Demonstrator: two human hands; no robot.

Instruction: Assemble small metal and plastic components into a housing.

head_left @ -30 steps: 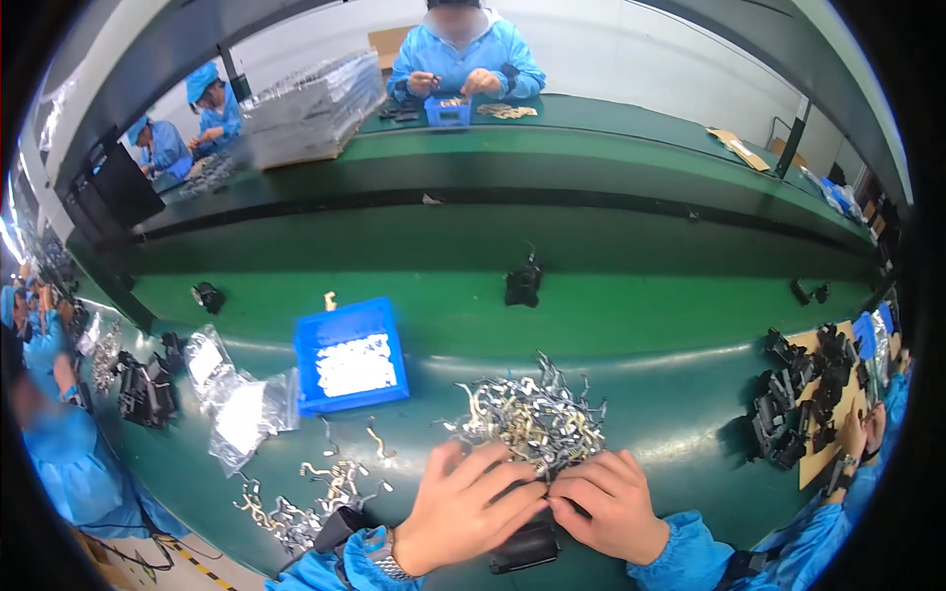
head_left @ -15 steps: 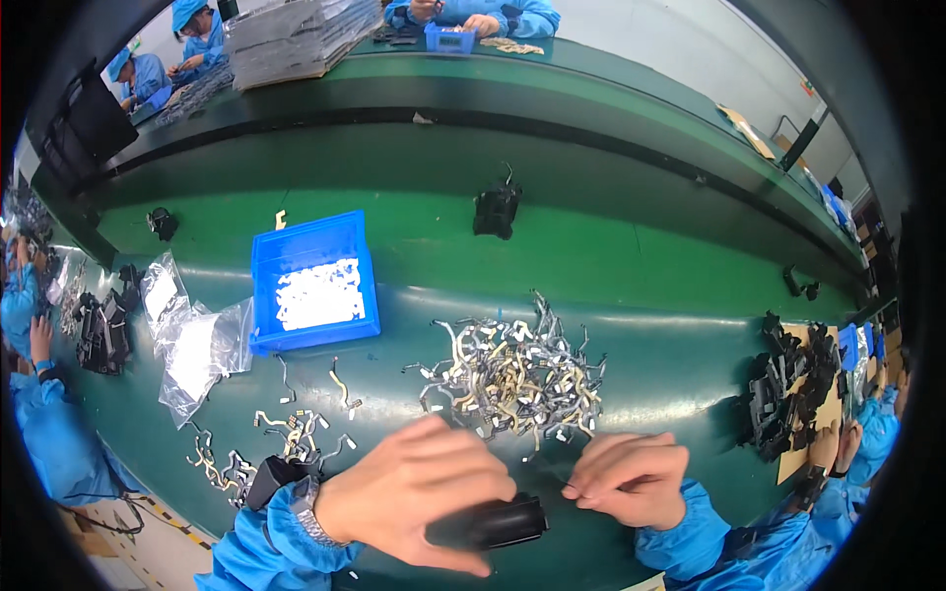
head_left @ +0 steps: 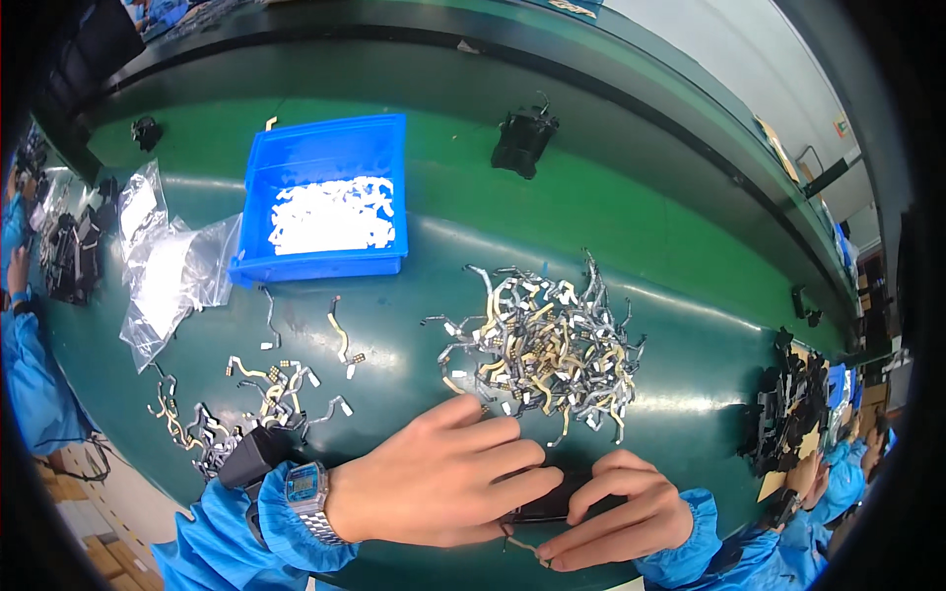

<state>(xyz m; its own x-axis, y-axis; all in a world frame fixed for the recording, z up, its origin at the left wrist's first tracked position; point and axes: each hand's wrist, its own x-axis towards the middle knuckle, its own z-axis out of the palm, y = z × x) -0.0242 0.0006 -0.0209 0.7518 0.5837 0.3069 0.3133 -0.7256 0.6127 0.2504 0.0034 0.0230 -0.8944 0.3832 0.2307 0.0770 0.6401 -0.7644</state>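
Observation:
Near the front edge of the table, a black plastic part (head_left: pixel 544 504) lies between my hands, largely covered by them. My left hand (head_left: pixel 443 478) is closed on it, fingers across its top and thumb out of sight. Fingers of my right hand (head_left: pixel 626 512) are pinched on a short thin cable (head_left: pixel 525 544) that runs toward the black part's lower left side. Whether the cable joins the part is hidden. Just beyond my hands spreads a heap of short grey and yellow cables (head_left: pixel 542 345) with white connectors.
A blue bin (head_left: pixel 325 266) holds small white pieces. Clear plastic bags (head_left: pixel 177 281) lie left of it, with loose cables (head_left: pixel 271 389) nearer me. Another black part (head_left: pixel 525 143) sits farther back. Black parts (head_left: pixel 788 404) are piled at right, beside a co-worker's hands (head_left: pixel 808 478).
My view has tipped down toward the table. My left hand has closed over the black part, and my right hand has come in against it with the cable.

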